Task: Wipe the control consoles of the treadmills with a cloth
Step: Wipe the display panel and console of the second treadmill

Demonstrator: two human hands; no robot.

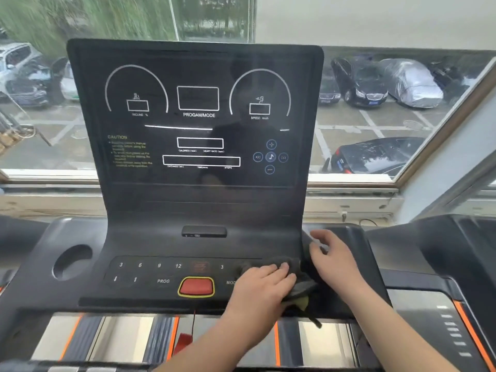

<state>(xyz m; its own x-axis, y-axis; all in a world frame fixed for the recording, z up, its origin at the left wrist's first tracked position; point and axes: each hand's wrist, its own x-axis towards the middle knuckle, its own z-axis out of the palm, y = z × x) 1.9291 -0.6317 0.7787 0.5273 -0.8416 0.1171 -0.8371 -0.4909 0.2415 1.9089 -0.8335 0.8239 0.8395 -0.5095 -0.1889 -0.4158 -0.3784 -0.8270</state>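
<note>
A black treadmill console (198,200) fills the view, with an upright display panel and a lower button panel carrying a red stop button (196,286). A dark cloth (300,287) lies bunched on the right end of the button panel. My left hand (264,284) presses flat on the cloth, palm down, fingers together. My right hand (331,257) rests just to the right, fingers spread, touching the cloth's far edge near the console's right side. The right-hand buttons are hidden under cloth and hands.
A round cup holder (72,261) sits in the console's left wing. A second treadmill's console (461,251) stands close on the right. A red safety cord (193,322) hangs below the stop button. A window (375,116) behind shows parked cars.
</note>
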